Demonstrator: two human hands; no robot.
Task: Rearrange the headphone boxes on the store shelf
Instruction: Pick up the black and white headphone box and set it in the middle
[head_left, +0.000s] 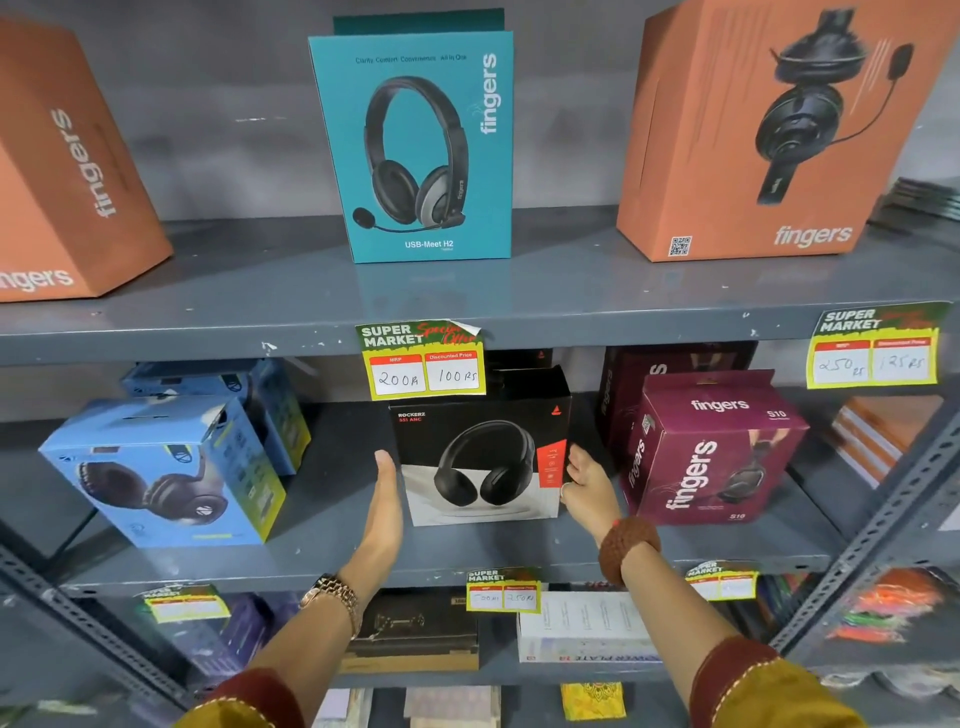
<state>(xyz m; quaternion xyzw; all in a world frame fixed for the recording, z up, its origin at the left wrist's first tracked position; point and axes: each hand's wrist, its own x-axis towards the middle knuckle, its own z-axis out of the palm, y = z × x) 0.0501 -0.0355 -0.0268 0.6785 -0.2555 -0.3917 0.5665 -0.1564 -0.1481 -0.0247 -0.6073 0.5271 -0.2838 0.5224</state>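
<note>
A black Rockerz headphone box (483, 457) stands upright in the middle of the middle shelf (332, 551). My left hand (385, 493) is flat with its palm toward the box's left side, very close to it. My right hand (587, 480) has its bent fingers touching the box's right edge. Neither hand wraps around the box. A blue headphone box (161, 473) lies tilted to the left, with another blue box behind it. A maroon fingers box (711, 452) stands to the right. On the upper shelf stand a teal fingers box (415, 145) and two orange fingers boxes (769, 130) (62, 171).
Yellow price tags (423, 361) (875, 345) hang from the upper shelf's front edge. A slotted metal upright (883, 530) runs diagonally at the right. The lower shelf holds flat boxes (415, 634) and packets. Bare shelf shows between the black box and its neighbours.
</note>
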